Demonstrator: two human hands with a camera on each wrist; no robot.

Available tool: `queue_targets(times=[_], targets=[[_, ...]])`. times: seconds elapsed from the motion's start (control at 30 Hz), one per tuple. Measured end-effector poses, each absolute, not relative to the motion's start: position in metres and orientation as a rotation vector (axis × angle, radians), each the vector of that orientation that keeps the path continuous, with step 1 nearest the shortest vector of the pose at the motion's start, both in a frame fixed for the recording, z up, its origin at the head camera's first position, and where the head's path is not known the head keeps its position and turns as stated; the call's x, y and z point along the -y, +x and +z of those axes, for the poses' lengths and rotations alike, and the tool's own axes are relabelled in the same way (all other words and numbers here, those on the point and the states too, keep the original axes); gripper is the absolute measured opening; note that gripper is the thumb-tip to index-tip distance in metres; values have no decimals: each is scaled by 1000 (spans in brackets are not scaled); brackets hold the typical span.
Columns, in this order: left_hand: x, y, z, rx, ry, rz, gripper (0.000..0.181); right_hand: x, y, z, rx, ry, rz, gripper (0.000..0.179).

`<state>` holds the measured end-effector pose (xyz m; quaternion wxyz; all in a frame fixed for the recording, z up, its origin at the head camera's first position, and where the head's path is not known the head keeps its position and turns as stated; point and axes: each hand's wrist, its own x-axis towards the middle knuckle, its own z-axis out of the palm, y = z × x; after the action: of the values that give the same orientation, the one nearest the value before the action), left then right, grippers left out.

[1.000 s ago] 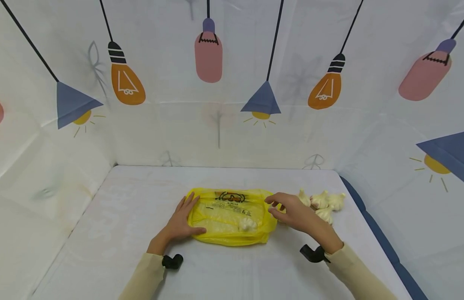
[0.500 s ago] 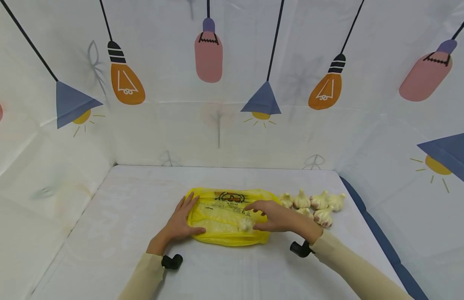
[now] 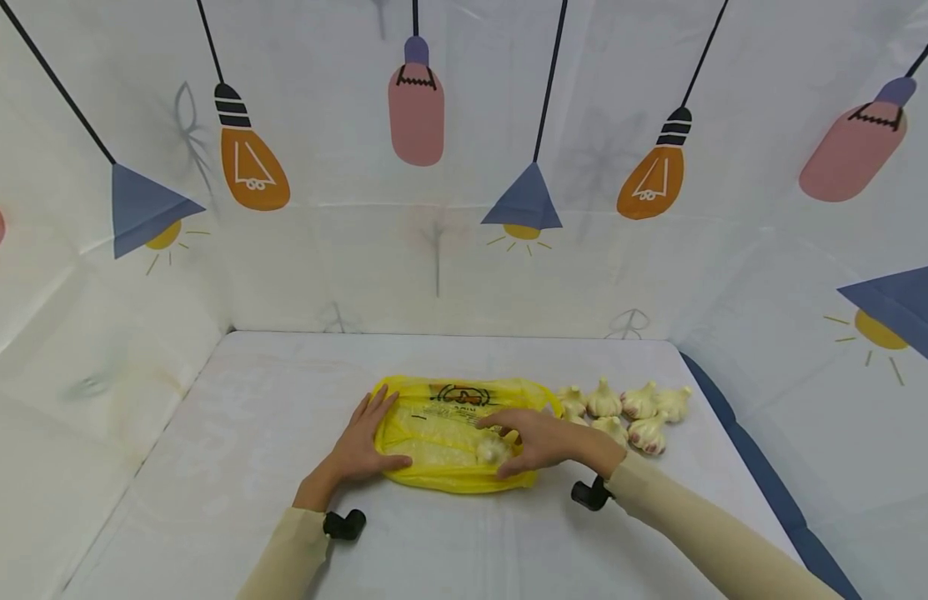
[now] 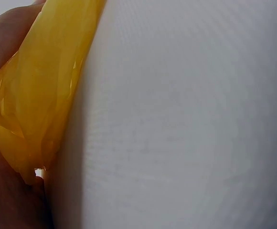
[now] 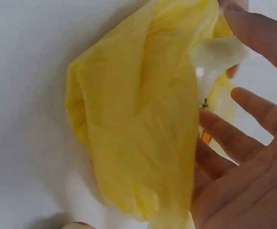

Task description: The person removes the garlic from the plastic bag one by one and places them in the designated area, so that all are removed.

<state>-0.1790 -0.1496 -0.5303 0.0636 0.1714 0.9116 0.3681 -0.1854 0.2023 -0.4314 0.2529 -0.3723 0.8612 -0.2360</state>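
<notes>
A yellow plastic bag [image 3: 441, 471] with black and orange print lies flat at the middle of the table. One whitish garlic bulb [image 3: 492, 450] shows at its near right part. My left hand [image 3: 358, 446] rests on the bag's left end, fingers spread along the edge and thumb on the near side. Over the right part, my right hand [image 3: 534, 442] reaches around the bulb, thumb and fingers apart. In the right wrist view a pale shape [image 5: 212, 59] shows between thumb and fingers, beside the bag's crumpled side [image 5: 133, 105].
Several garlic bulbs [image 3: 639, 402] lie grouped to the right of the bag, behind the right forearm. The white table [image 3: 283, 375] meets a white cloth wall [image 3: 343, 250] printed with hanging lamps. A dark blue strip [image 3: 734, 442] runs along the table's right edge.
My right hand has moved left and slightly down from the bag's right edge to the bulb on it. More garlic bulbs at the right are uncovered. The left hand stays put.
</notes>
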Motion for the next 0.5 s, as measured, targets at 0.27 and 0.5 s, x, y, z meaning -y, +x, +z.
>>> queue_targets(times=[0.27,0.5], targets=[[149,-178,-529,-2741,511,1110,115,-203,-192,-444,-2320,-987,-656,65],[149,-178,-529,-2759,522,1104,115,-200,-193,-444,-2309,-1008,-644,53]])
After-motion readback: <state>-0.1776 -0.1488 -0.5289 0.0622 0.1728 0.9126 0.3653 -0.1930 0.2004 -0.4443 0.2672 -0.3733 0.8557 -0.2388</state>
